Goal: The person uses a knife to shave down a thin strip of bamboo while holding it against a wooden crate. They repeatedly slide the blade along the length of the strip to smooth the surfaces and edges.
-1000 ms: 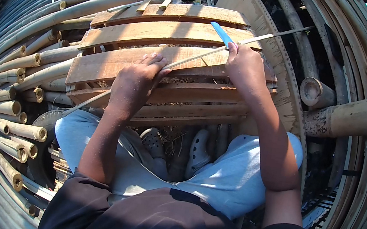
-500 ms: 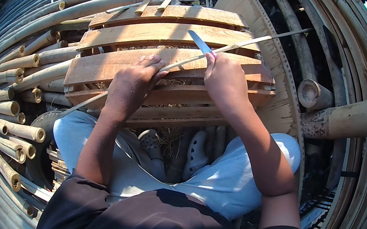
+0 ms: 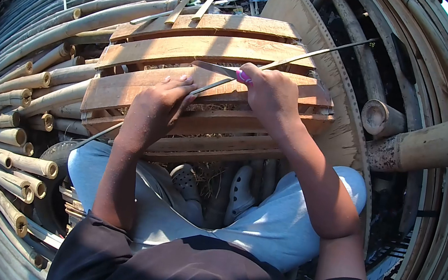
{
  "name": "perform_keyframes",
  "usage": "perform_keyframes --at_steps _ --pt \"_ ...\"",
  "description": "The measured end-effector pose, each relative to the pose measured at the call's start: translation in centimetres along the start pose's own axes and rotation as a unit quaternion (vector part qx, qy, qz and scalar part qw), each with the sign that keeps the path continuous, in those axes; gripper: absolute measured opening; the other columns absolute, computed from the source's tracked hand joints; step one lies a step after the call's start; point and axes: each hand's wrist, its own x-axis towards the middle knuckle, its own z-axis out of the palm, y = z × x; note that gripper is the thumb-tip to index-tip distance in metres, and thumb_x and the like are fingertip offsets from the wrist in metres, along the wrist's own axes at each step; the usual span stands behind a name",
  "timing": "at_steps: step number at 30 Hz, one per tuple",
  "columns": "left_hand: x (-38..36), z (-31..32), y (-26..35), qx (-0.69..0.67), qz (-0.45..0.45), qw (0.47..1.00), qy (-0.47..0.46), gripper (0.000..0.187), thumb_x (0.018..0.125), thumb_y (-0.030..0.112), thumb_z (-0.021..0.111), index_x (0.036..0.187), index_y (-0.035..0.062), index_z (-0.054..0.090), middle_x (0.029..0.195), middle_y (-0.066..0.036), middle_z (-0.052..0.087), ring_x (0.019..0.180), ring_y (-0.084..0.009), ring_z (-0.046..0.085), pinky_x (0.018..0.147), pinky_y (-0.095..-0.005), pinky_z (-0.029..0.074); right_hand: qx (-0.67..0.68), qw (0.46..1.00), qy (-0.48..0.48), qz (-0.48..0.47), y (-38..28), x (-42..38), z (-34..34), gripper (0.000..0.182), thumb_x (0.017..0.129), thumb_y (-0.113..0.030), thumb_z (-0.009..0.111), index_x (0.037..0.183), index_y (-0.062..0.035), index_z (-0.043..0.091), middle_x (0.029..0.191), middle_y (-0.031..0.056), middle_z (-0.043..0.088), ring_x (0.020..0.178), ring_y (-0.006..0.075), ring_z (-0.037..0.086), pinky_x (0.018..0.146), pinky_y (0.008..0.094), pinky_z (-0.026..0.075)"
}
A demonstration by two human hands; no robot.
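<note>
A long thin bamboo strip [image 3: 310, 53] runs diagonally across a slatted wooden crate [image 3: 203, 45], from near my left knee up to the far right. My left hand [image 3: 161, 102] is closed around the strip over the crate's near slat. In my right hand [image 3: 273, 94] is a knife [image 3: 217, 68] with a pink and white handle, its blade pointing left just above the slat. The right hand lies close against the strip; whether its fingers also touch the strip is hidden.
Stacked bamboo poles [image 3: 35, 136] fill the left side. Two short flat strips [image 3: 207, 5] lie on the crate's far edge. A curved wooden board [image 3: 346, 123] stands right of the crate, beside thick bamboo [image 3: 429, 143]. My clog-shod feet [image 3: 241, 194] are below the crate.
The knife has turned from pointing up and left to lying nearly level, and my right hand has shifted slightly left. The strip has rolled, now showing a darker side.
</note>
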Motion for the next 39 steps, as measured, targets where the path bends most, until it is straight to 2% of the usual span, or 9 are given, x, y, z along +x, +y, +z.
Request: perform_keyframes --at_steps 6,12,14,20,22,28,30,34,39 --pt "-0.7 -1.3 -1.1 0.077 0.015 0.997 0.003 0.025 0.098 0.012 0.065 0.120 0.0058 0.072 0.124 -0.017 0.071 0.120 -0.0345 0.066 0.113 -0.0527 0.046 -0.048 0.998 0.027 0.033 2.8 1.1 -1.2 0.009 0.093 -0.023 0.070 0.098 -0.0160 0.074 0.077 0.0131 0.072 0.079 0.0329 0.073 0.068 0.0454 0.056" --pt "-0.4 0.1 -1.9 0.072 0.019 0.997 0.033 0.021 0.100 0.020 0.062 0.116 0.0072 0.070 0.125 -0.014 0.071 0.113 -0.0349 0.069 0.109 -0.0522 0.050 0.038 0.994 0.102 -0.004 4.1 2.1 -3.8 0.018 0.100 -0.023 0.066 0.097 -0.0059 0.072 0.079 0.0193 0.071 0.072 0.0376 0.071 0.064 0.0465 0.054" --pt "-0.4 0.1 -1.6 0.049 0.022 0.998 0.038 0.023 0.098 0.013 0.065 0.119 0.0048 0.071 0.123 -0.018 0.071 0.118 -0.0375 0.066 0.110 -0.0510 0.049 0.132 0.980 0.031 0.143 3.1 2.1 -5.7 0.022 0.102 -0.021 0.063 0.099 -0.0003 0.070 0.081 0.0220 0.070 0.074 0.0407 0.069 0.067 0.0478 0.052" --pt "-0.5 1.4 -0.9 0.078 0.013 0.995 0.057 0.022 0.100 0.020 0.063 0.113 0.0033 0.070 0.121 -0.023 0.070 0.120 -0.0383 0.065 0.102 -0.0477 0.053 0.118 0.985 -0.014 0.122 5.1 0.4 -5.9 0.033 0.102 -0.019 0.059 0.090 0.0099 0.069 0.078 0.0282 0.068 0.070 0.0440 0.067 0.070 0.0495 0.053" --pt "-0.4 1.3 -0.9 0.079 0.011 0.995 0.053 0.021 0.101 0.020 0.063 0.112 0.0038 0.070 0.121 -0.023 0.070 0.121 -0.0379 0.064 0.100 -0.0475 0.054 0.104 0.942 -0.059 0.314 5.8 1.1 -5.7 0.035 0.101 -0.021 0.056 0.089 0.0089 0.071 0.077 0.0297 0.068 0.075 0.0459 0.069 0.074 0.0498 0.055" --pt "-0.2 1.6 -1.1 0.093 0.022 0.994 0.060 0.021 0.102 0.021 0.062 0.111 0.0045 0.070 0.119 -0.023 0.071 0.118 -0.0368 0.066 0.094 -0.0469 0.057 0.006 0.960 -0.087 0.267 4.1 0.8 -3.6 0.043 0.104 -0.034 0.052 0.099 0.0023 0.075 0.092 0.0288 0.072 0.092 0.0450 0.072 0.088 0.0527 0.055" --pt "-0.1 1.5 -1.4 0.097 0.046 0.991 0.073 0.020 0.102 0.021 0.062 0.110 0.0046 0.070 0.118 -0.022 0.071 0.116 -0.0367 0.067 0.092 -0.0466 0.058 0.085 0.957 -0.130 0.246 2.5 0.4 -3.2 0.046 0.104 -0.038 0.051 0.100 0.0011 0.076 0.091 0.0271 0.073 0.092 0.0444 0.072 0.089 0.0527 0.056" --pt "0.1 1.8 -1.6 0.110 0.032 0.991 0.075 0.018 0.099 0.021 0.063 0.109 0.0077 0.070 0.110 -0.018 0.073 0.102 -0.0343 0.072 0.080 -0.0439 0.060 0.010 0.949 -0.069 0.307 4.6 1.9 -4.2 0.048 0.105 -0.038 0.049 0.095 0.0010 0.076 0.086 0.0258 0.073 0.086 0.0432 0.073 0.081 0.0533 0.058" --pt "0.3 1.5 -1.9 0.138 0.046 0.985 0.097 0.016 0.097 0.020 0.063 0.108 0.0098 0.071 0.102 -0.013 0.075 0.090 -0.0315 0.074 0.073 -0.0416 0.060 0.050 0.966 -0.089 0.237 0.8 0.3 -1.5 0.049 0.105 -0.038 0.048 0.093 0.0007 0.076 0.084 0.0276 0.071 0.084 0.0464 0.071 0.078 0.0544 0.057"
